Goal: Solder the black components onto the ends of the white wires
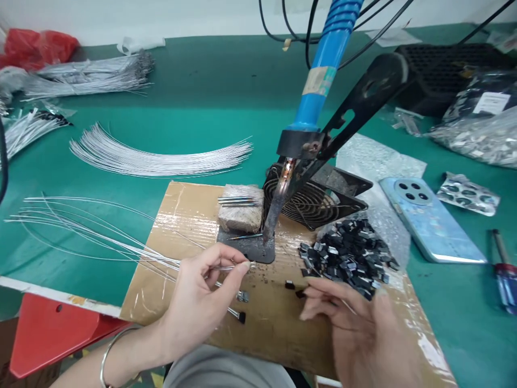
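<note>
Two hands are working below a clamped soldering iron [319, 86].
The left hand [197, 302] is pinching thin wires [153, 254] near their ends, so the tips are pointing at the iron; the right hand [351, 328] (blurred, grip unclear) is curling beside the black parts [349, 258].

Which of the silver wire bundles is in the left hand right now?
The loose bunch crossing the cardboard at its left edge, pinched in the left hand; the curved fan behind lies untouched on the green mat.
</note>
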`<action>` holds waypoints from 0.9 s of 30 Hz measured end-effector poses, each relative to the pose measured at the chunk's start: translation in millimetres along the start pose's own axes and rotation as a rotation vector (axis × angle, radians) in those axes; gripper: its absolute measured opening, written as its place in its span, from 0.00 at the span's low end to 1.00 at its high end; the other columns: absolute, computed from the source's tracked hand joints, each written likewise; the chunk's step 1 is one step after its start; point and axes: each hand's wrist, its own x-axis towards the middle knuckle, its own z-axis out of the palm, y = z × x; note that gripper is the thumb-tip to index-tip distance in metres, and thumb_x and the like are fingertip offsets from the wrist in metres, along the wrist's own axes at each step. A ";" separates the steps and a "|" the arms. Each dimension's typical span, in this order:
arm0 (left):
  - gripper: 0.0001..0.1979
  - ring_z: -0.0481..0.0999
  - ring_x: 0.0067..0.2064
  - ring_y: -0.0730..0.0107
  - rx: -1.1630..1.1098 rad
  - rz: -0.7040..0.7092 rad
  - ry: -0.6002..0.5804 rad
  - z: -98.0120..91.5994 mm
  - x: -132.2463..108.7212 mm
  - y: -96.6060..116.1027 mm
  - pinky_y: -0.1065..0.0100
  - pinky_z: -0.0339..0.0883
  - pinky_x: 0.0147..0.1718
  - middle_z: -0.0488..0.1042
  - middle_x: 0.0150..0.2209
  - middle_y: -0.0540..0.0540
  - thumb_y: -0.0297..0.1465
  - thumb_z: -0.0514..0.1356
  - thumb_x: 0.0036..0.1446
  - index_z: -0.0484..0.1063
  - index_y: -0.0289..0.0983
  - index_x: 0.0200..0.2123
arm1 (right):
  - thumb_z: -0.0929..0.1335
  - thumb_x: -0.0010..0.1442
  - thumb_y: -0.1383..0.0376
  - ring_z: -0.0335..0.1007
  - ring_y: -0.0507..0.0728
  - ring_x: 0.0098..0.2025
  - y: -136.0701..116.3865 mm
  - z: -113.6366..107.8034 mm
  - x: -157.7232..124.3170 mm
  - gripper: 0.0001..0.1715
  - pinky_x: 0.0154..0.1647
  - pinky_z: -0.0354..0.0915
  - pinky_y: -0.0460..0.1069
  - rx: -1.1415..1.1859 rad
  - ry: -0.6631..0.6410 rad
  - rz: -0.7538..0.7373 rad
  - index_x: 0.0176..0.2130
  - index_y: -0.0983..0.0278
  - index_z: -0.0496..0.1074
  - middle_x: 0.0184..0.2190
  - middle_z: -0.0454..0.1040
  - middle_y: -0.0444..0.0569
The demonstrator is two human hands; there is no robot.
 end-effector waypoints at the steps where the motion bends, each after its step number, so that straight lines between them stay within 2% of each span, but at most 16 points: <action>1: 0.05 0.72 0.28 0.72 -0.001 -0.002 -0.006 -1.0 0.5 0.0 0.72 0.62 0.25 0.77 0.28 0.47 0.31 0.63 0.59 0.77 0.36 0.33 | 0.67 0.65 0.46 0.75 0.57 0.26 -1.5 -9.1 0.5 0.27 0.27 0.72 0.51 -0.147 0.120 -0.084 0.33 0.62 0.85 0.30 0.82 0.53; 3: 0.05 0.71 0.28 0.71 0.008 0.000 -0.013 -2.4 1.3 -0.1 0.72 0.61 0.24 0.77 0.29 0.47 0.31 0.63 0.59 0.78 0.36 0.33 | 0.72 0.60 0.49 0.75 0.56 0.26 -2.6 -22.0 0.1 0.19 0.28 0.71 0.50 -0.506 0.252 -0.185 0.34 0.62 0.84 0.30 0.81 0.51; 4: 0.05 0.70 0.27 0.72 0.016 0.003 -0.018 -2.8 1.7 -0.2 0.71 0.61 0.24 0.77 0.29 0.48 0.31 0.63 0.59 0.79 0.37 0.33 | 0.74 0.58 0.50 0.75 0.56 0.26 -1.8 -26.1 0.0 0.17 0.28 0.71 0.49 -0.665 0.278 -0.229 0.34 0.62 0.83 0.30 0.81 0.50; 6: 0.05 0.67 0.26 0.73 0.037 0.008 -0.029 -3.2 2.6 -0.2 0.71 0.59 0.23 0.76 0.28 0.48 0.31 0.63 0.59 0.78 0.37 0.33 | 0.75 0.56 0.50 0.74 0.55 0.25 2.8 -30.8 1.1 0.18 0.28 0.70 0.49 -0.902 0.245 -0.314 0.35 0.62 0.82 0.29 0.79 0.49; 8: 0.05 0.66 0.25 0.73 0.055 0.017 -0.040 -3.4 3.3 0.1 0.71 0.58 0.23 0.75 0.27 0.49 0.31 0.62 0.60 0.78 0.37 0.33 | 0.75 0.56 0.49 0.73 0.54 0.23 9.9 -32.3 4.6 0.20 0.26 0.70 0.50 -1.032 0.185 -0.422 0.38 0.63 0.80 0.29 0.78 0.48; 11: 0.06 0.63 0.24 0.73 0.071 0.024 -0.042 -3.9 4.0 1.0 0.70 0.55 0.22 0.74 0.26 0.49 0.31 0.62 0.60 0.77 0.37 0.32 | 0.72 0.61 0.50 0.70 0.53 0.22 17.7 -31.2 11.2 0.19 0.25 0.69 0.49 -1.145 0.116 -0.599 0.40 0.63 0.78 0.28 0.76 0.48; 15: 0.06 0.59 0.24 0.74 0.095 0.036 -0.036 -4.7 5.6 2.2 0.71 0.52 0.22 0.72 0.24 0.50 0.30 0.62 0.60 0.77 0.36 0.31 | 0.70 0.65 0.56 0.71 0.53 0.24 14.3 -28.2 14.7 0.13 0.27 0.67 0.49 -1.254 0.045 -0.812 0.38 0.64 0.76 0.27 0.76 0.47; 19: 0.06 0.60 0.24 0.74 0.110 0.032 -0.031 -4.8 7.2 2.3 0.71 0.52 0.22 0.73 0.25 0.50 0.30 0.62 0.60 0.77 0.36 0.31 | 0.70 0.65 0.59 0.71 0.51 0.25 7.0 -26.3 14.0 0.10 0.32 0.67 0.48 -1.277 -0.006 -0.835 0.40 0.64 0.75 0.28 0.76 0.45; 22: 0.06 0.62 0.25 0.74 0.117 0.029 -0.022 -4.8 7.0 2.8 0.70 0.53 0.23 0.74 0.26 0.49 0.30 0.62 0.60 0.77 0.36 0.31 | 0.70 0.66 0.60 0.71 0.51 0.25 6.1 -23.9 15.6 0.09 0.32 0.67 0.47 -1.288 -0.020 -0.866 0.40 0.64 0.75 0.28 0.75 0.45; 27: 0.06 0.56 0.22 0.75 0.147 0.049 -0.006 -5.0 5.5 4.4 0.71 0.49 0.20 0.73 0.24 0.51 0.30 0.62 0.59 0.77 0.36 0.30 | 0.67 0.68 0.62 0.77 0.55 0.29 7.1 -22.7 19.9 0.09 0.33 0.68 0.49 -1.340 -0.016 -0.880 0.40 0.65 0.75 0.30 0.79 0.48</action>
